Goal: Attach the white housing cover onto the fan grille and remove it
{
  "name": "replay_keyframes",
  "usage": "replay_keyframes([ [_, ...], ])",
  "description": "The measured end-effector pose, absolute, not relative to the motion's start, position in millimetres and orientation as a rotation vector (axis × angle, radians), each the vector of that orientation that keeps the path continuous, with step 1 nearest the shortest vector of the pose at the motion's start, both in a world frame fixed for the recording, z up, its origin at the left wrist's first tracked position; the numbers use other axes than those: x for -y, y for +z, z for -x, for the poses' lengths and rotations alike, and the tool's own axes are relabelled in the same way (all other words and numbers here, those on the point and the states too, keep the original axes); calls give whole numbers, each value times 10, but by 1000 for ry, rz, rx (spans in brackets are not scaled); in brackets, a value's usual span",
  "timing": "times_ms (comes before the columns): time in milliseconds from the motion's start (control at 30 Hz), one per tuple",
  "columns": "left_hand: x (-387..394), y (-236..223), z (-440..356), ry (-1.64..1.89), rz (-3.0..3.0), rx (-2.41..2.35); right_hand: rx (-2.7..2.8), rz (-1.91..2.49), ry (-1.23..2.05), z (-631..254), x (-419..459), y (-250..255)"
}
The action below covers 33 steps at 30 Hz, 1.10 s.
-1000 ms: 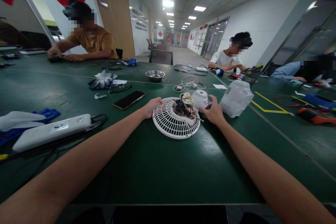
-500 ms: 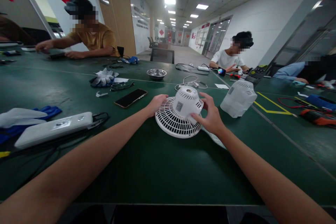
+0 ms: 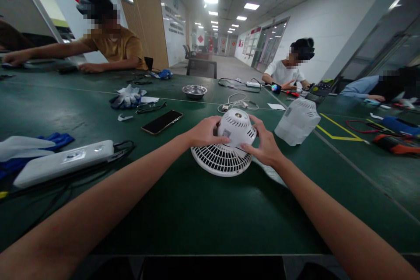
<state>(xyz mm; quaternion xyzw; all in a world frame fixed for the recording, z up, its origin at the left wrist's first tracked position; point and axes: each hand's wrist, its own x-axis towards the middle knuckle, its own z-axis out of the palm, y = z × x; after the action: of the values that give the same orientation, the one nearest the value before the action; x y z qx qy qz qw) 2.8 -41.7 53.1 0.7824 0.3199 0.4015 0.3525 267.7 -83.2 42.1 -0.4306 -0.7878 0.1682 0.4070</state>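
Note:
A white fan motor housing [image 3: 236, 127] with slotted vents and a grey label sits over a round white fan grille [image 3: 223, 162] lying on the green table [image 3: 203, 214]. My left hand [image 3: 207, 132] grips the housing's left side, thumb across its front. From the right, my right hand [image 3: 264, 142] holds the same housing, its thumb near the lower edge. Whether the housing is joined to the grille is hidden. Part of a pale flat piece [image 3: 271, 171] shows under my right wrist.
A translucent white plastic cover [image 3: 298, 122] stands to the right. On the left lie a phone [image 3: 162, 122], a white power strip [image 3: 65, 162] and gloves [image 3: 127, 96]. Behind are a metal bowl [image 3: 194, 92] and a white cable [image 3: 241, 103]. Several people sit around the table.
My left hand has moved from the grille's rim onto the housing's left side. The grille's near edge looks slightly lower and further left. A co-worker's arm at left has reached further out.

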Motion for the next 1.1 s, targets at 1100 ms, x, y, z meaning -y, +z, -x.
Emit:
replay_keyframes([
  [1100,232,437,61,782,-2474,-820,2164,1037,282,-2699,765,311],
])
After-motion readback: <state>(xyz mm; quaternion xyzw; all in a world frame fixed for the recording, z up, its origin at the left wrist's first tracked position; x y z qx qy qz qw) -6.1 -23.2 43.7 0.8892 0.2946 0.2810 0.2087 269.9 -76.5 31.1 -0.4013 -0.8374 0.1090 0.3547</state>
